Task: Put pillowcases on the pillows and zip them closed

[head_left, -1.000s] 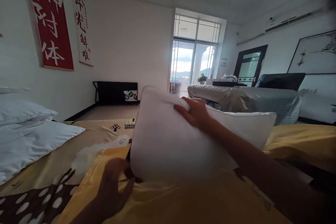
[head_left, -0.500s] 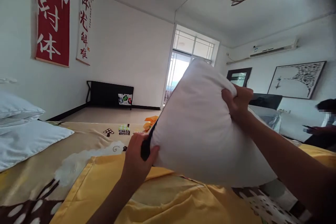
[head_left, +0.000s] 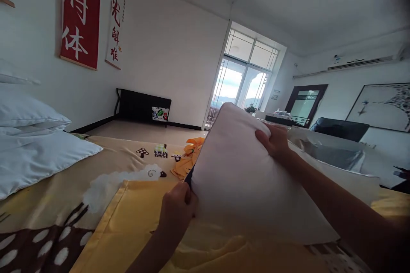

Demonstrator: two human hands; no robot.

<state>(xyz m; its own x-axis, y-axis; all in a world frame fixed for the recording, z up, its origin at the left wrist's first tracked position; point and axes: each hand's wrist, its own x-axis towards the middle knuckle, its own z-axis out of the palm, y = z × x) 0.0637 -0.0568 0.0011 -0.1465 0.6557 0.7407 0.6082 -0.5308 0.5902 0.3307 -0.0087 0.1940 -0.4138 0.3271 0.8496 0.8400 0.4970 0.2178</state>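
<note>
A plump white pillow (head_left: pixel 243 187) is held up in front of me, tilted, over the bed. My left hand (head_left: pixel 177 204) is closed on its lower left corner, where a strip of dark edge shows. My right hand (head_left: pixel 275 140) grips the upper right edge, with the thumb pressing on the white face. Beneath the pillow spreads a yellow cloth (head_left: pixel 109 226), partly hidden by it and by my left forearm. The pillow's far side is out of sight.
White pillows (head_left: pixel 41 153) are stacked at the left. Crumpled orange cloth (head_left: pixel 184 166) lies just beyond my left hand on the patterned blanket (head_left: pixel 118 153). A black folded frame (head_left: pixel 137 106) leans against the wall. A black chair back (head_left: pixel 341 128) stands at the right.
The pillow and both hands are lower in view, uncovering more of the glass door. My left fingers have closed tighter at the corner. The view has turned, shifting the room's background rightward.
</note>
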